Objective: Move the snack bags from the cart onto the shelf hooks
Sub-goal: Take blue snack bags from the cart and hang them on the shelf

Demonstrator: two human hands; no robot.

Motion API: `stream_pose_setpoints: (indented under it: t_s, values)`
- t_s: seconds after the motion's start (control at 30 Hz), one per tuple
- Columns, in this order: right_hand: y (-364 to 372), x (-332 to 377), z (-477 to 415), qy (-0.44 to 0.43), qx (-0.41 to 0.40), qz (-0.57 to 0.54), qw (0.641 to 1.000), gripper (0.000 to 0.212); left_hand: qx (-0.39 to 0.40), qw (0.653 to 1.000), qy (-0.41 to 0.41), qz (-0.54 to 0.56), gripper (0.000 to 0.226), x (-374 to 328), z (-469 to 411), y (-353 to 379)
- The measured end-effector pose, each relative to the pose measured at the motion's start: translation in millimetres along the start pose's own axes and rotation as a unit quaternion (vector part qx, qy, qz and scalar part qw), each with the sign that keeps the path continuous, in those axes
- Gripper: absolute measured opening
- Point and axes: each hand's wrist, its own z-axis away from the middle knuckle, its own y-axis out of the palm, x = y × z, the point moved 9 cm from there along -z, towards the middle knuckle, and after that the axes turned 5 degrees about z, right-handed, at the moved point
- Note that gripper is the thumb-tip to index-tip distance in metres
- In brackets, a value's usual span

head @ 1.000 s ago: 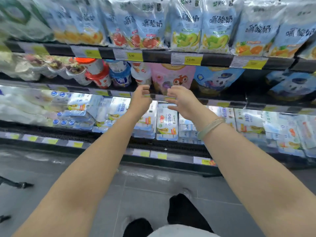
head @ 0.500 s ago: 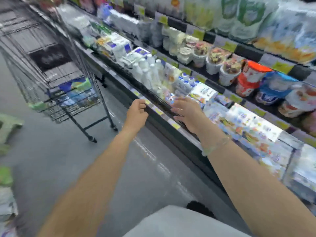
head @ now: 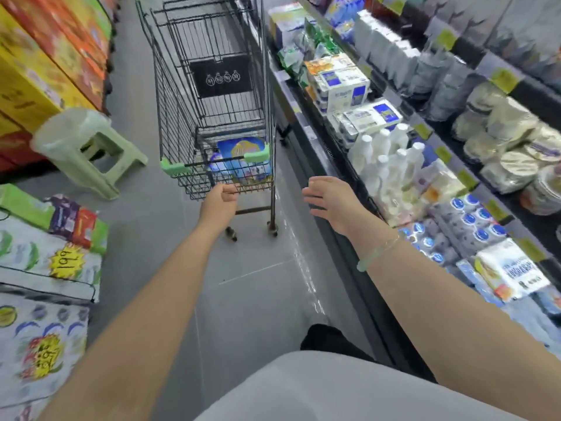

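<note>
A black wire shopping cart [head: 182, 86] with green corner guards stands in the aisle ahead of me. Blue snack bags [head: 243, 159] lie in its near end, seen through the wires. My left hand [head: 220, 202] is stretched out to the cart's near lower edge, fingers loosely curled and holding nothing; whether it touches the wire is unclear. My right hand [head: 331, 199] hovers to the right of the cart with fingers straight and apart, between the cart and the chilled shelf [head: 343, 238]. No shelf hooks show clearly in this blurred view.
A pale green plastic stool [head: 91, 147] stands left of the cart. Stacked cartons [head: 45, 56] and wrapped packs with price tags [head: 45, 268] line the left side. White bottles [head: 385, 153], tubs and boxed dairy fill the shelf on the right. Grey floor lies between.
My view has swung left from the shelf front down the aisle. Both hands have left the shelf and now reach toward the cart, which is much closer and centred.
</note>
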Motion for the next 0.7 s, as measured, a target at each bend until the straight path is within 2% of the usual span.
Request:
stream_pose_setpoints:
  t_s: [0.1, 0.27, 0.37, 0.47, 0.57, 0.7]
  values:
    - [18.0, 23.2, -50.3, 0.012, 0.029, 0.022, 0.999, 0.031, -0.02, 0.999, -0.038, -0.006, 0.029, 6.6, -44.6, -1.3]
    - [46.0, 49.1, -130.6, 0.036, 0.046, 0.043, 0.997, 0.012, -0.035, 0.997, -0.063, -0.023, 0.03, 13.2, -120.2, -3.6]
    - [62.6, 57.8, -176.9, 0.058, 0.039, 0.056, 0.996, 0.015, -0.043, 0.995, -0.078, -0.034, 0.032, 20.1, -171.5, -7.5]
    - [81.9, 66.2, -222.4, 0.073, 0.028, 0.034, 0.996, 0.02, -0.034, 0.993, -0.102, -0.04, 0.032, 32.3, -225.1, -7.5]
    - [99.9, 72.6, -264.4, 0.092, 0.003, 0.013, 0.996, 0.011, -0.025, 0.991, -0.117, -0.057, 0.034, 44.9, -278.0, -9.5]
    - [120.2, 80.1, -309.0, 0.117, -0.014, 0.005, 0.993, 0.015, 0.033, 0.984, -0.16, -0.073, 0.048, 72.2, -337.9, -1.5]
